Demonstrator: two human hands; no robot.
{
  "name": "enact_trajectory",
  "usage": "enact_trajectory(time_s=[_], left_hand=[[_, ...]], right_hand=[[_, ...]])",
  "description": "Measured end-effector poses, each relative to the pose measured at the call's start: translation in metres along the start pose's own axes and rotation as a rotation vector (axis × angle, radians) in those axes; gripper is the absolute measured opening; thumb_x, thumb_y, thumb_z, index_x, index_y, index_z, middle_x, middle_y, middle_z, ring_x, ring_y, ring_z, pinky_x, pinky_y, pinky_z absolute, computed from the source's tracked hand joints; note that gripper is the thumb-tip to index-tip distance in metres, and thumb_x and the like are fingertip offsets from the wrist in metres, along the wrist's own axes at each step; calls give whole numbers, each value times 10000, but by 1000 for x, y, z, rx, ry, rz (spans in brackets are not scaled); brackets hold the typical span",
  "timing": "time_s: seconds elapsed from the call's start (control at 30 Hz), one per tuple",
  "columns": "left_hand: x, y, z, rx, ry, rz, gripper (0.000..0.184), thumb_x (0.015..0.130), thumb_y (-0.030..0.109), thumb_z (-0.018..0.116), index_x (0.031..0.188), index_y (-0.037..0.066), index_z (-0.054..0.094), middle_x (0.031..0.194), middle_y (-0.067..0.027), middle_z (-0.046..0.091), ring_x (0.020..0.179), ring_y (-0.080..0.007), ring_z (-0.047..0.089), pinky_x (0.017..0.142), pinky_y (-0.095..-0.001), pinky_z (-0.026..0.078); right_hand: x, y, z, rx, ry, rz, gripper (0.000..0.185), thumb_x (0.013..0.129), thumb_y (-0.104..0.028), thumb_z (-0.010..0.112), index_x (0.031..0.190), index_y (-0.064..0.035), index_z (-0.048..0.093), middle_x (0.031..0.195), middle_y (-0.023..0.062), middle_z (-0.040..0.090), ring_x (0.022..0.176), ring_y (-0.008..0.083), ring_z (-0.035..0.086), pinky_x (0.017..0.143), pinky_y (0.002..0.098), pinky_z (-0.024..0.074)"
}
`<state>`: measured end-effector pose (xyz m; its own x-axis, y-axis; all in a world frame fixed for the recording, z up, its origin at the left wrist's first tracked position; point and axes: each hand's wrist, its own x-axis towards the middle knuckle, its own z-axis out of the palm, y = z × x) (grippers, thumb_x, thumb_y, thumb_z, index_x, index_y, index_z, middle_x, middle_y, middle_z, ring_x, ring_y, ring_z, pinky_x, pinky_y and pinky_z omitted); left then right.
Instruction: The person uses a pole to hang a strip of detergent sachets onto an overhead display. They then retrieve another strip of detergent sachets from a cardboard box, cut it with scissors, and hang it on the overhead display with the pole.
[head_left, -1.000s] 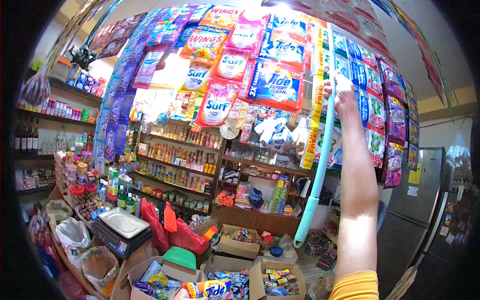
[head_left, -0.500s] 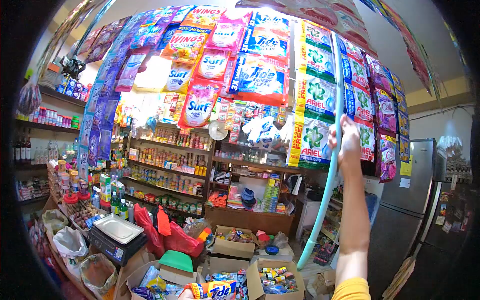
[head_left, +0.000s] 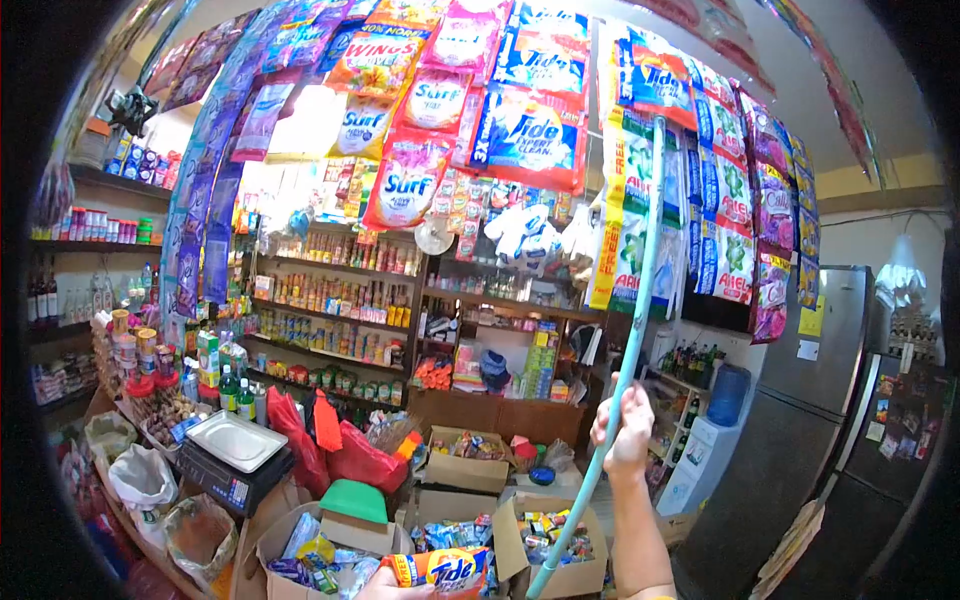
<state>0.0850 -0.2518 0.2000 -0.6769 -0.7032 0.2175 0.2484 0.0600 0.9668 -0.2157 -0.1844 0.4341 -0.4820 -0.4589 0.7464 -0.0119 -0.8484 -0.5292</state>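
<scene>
My right hand (head_left: 626, 428) is closed around a long pale teal pole (head_left: 618, 385), right of the middle. The pole slants up from the bottom edge, and its top end touches the lower part of an orange and blue Tide packet (head_left: 655, 78) hanging high up. Beside and behind the pole hang strips of Ariel packets (head_left: 627, 215). At the bottom, my left hand (head_left: 392, 585) grips an orange Tide pack (head_left: 445, 570) above the open boxes; part of this hand is cut off by the frame edge.
Surf packets (head_left: 405, 182) hang at upper middle. Below are cardboard boxes of sachets (head_left: 470, 470), a scale with a metal tray (head_left: 236, 442) on the left counter, and stocked shelves (head_left: 335, 300). A water dispenser (head_left: 705, 455) and a dark fridge (head_left: 800, 400) stand at right.
My right hand has moved down, and the pole's top end now shows lower, against a Tide packet that hangs in front of the Ariel strips. My left hand still holds the Tide pack.
</scene>
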Motion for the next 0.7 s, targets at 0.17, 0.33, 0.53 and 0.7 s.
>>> enact_trajectory(time_s=[0.17, 0.33, 0.53, 0.7], left_hand=[[-22, 43, 16, -19, 1, -153, 414, 771, 69, 656, 1155, -1, 517, 1023, -53, 618, 901, -125, 589, 818, -291, 465], [-29, 48, 23, -71, -16, -170, 385, 771, 71, 656, 1129, -5, 535, 1003, -52, 625, 881, -122, 594, 806, -286, 469], [-35, 61, 27, -74, -6, -199, 363, 777, 71, 649, 1115, -12, 543, 983, -57, 632, 850, -123, 605, 771, -286, 486], [-37, 47, 13, -86, 0, -211, 367, 773, 70, 659, 1115, -1, 546, 984, -55, 633, 850, -119, 606, 784, -286, 482]], right_hand=[[-57, 45, -38, -236, 92, 5, 307, 921, -293, 428, 1100, -45, 455, 564, 11, 447, 397, 55, 383, 354, 186, 321], [-98, 60, -63, -384, 78, 16, 329, 908, -272, 444, 1112, -18, 487, 571, 19, 475, 406, 56, 390, 359, 184, 317], [-113, 51, -63, -511, 109, 9, 349, 901, -261, 466, 1145, -11, 489, 578, 1, 470, 427, 51, 399, 375, 177, 327], [-148, 59, -60, -486, 156, 71, 355, 916, -252, 450, 1169, -4, 475, 632, -16, 448, 520, 44, 440, 423, 171, 359]])
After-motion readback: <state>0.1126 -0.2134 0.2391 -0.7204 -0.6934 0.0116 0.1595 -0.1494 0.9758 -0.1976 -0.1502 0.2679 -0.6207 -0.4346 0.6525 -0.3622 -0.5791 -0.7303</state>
